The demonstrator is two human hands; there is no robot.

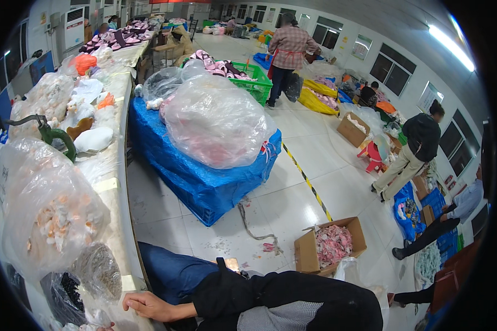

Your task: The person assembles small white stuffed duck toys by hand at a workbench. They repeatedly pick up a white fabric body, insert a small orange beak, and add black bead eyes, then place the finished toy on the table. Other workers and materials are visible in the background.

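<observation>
My right hand rests at the edge of the long worktable, its fingers loosely bent and nothing seen in them. My left hand is out of view. Close by on the tabletop lie a clear bag of greyish bits and a dark plastic bag of black pieces. Some small white plush pieces lie at the bottom edge. Farther up the table, a big clear plastic bag holds white and orange plush pieces. Behind it stands a green clamp-like metal tool with a bent handle.
Beside the table, a blue-tarp-covered crate stack carries a large filled plastic bag. A green basket stands behind. On the floor are a cardboard box of pink scraps and a cord. Several people stand to the right and farther back.
</observation>
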